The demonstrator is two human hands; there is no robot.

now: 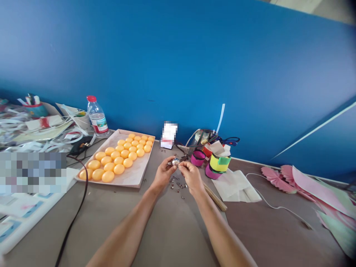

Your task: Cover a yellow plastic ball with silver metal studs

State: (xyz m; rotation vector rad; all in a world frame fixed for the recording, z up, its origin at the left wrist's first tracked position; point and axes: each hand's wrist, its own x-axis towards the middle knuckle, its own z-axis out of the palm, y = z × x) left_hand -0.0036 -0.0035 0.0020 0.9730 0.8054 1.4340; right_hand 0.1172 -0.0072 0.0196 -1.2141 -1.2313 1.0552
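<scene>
My left hand is closed around a small shiny silver ball above the table. My right hand meets it from the right, thumb and forefinger pinched against the ball's side. Whatever lies between those right fingertips is too small to make out. Below and between the hands, several tiny shiny metallic pieces are scattered on the grey table.
On the left, a shallow white tray holds several orange balls; a water bottle stands behind it. Nearby are a propped phone, a magenta band, a yellow-green band, wooden sticks and white paper.
</scene>
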